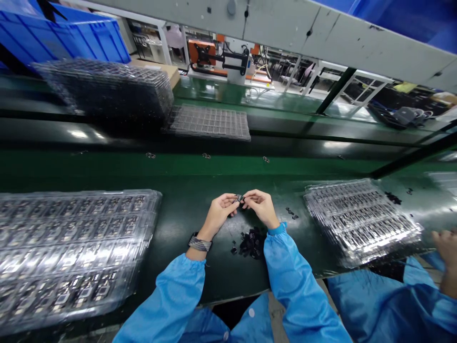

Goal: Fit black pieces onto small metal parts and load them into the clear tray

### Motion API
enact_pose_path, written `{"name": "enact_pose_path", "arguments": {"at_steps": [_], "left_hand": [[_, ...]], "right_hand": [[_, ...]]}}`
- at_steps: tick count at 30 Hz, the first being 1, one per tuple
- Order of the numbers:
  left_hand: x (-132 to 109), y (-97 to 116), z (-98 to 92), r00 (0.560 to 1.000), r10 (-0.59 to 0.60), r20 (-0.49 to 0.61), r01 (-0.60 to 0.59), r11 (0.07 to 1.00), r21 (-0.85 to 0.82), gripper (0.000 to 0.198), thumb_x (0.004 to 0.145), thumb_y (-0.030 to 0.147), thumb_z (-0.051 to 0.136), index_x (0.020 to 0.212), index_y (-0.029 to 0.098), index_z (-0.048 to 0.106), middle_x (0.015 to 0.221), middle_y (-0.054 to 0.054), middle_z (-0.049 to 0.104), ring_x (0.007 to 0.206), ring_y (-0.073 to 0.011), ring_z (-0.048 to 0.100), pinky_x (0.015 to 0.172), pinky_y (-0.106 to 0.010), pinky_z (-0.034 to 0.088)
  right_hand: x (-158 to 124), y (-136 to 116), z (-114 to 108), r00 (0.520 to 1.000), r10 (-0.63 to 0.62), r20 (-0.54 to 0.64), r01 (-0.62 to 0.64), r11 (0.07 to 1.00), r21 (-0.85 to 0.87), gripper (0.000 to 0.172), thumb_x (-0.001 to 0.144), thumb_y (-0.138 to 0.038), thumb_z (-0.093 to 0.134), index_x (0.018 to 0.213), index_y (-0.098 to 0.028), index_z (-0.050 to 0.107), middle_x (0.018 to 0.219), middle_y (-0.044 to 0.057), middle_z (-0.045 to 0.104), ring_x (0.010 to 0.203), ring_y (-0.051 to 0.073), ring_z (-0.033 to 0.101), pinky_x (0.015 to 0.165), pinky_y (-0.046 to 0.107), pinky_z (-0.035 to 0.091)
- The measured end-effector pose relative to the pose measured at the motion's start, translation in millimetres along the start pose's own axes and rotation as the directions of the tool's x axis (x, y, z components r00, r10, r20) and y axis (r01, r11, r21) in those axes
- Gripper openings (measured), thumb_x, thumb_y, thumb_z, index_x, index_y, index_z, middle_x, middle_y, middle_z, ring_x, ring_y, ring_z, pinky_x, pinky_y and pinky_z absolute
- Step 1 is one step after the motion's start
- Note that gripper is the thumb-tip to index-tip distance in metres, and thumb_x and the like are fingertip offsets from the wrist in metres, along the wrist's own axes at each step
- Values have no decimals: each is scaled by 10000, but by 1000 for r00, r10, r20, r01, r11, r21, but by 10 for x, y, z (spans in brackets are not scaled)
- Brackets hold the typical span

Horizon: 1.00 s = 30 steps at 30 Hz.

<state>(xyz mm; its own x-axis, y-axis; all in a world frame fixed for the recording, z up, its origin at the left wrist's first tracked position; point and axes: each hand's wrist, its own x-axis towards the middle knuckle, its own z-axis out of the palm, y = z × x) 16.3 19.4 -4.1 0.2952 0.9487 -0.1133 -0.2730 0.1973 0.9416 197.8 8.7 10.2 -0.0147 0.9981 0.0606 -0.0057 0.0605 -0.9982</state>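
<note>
Left hand [217, 213] and right hand [260, 207] work close together over a green counter [200, 166], stacked clear trays [71, 247] and a second clear tray stack [360, 221] flanking within reach, loose black pieces [252, 243] heaped nearby, both pinching a small dark part [238, 198] at the fingertips.

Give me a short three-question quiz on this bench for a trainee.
1. Multiple choice: what do the left hand and right hand pinch between them? A) a screwdriver B) a small part C) a pair of scissors
2. True or false: the pile of black pieces lies on the green bench, nearer the person than the hands.
3. Fill in the blank: the wristband is on the ___ wrist.

Key: 1. B 2. True 3. left
</note>
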Motion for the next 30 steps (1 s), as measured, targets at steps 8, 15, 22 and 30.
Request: {"name": "enact_pose_path", "arguments": {"at_steps": [8,15,22,30], "left_hand": [[-8,3,7,1000,14,16,-15,998,68,530,731,410,860,1133,98,714,754,-14,660,564,-94,550,540,-229,432],[-21,24,6,999,34,25,-37,990,138,536,756,411,830,1170,86,727,738,-15,654,564,-91,521,538,-225,414],[-33,37,9,999,29,30,-33,987,156,561,759,431,821,1194,87,735,737,-21,657,571,-99,525,550,-233,422],[-22,26,-3,999,38,-13,-35,988,153,566,751,437,822,1188,88,738,745,-29,662,567,-97,513,537,-230,414]], "right_hand": [[-2,1,10,999,-25,46,26,999,-37,231,805,-387,806,873,-186,715,796,40,760,644,168,716,664,312,592],[-7,7,-17,998,-13,68,18,997,-76,216,805,-366,803,878,-187,706,776,37,762,652,173,724,671,319,607],[-1,8,-20,996,-4,85,12,995,-100,220,798,-375,802,856,-192,693,769,39,766,652,181,729,652,322,623],[-4,1,-33,995,17,99,-6,993,-115,234,791,-381,809,860,-193,689,787,49,773,672,192,741,659,326,631]]}}
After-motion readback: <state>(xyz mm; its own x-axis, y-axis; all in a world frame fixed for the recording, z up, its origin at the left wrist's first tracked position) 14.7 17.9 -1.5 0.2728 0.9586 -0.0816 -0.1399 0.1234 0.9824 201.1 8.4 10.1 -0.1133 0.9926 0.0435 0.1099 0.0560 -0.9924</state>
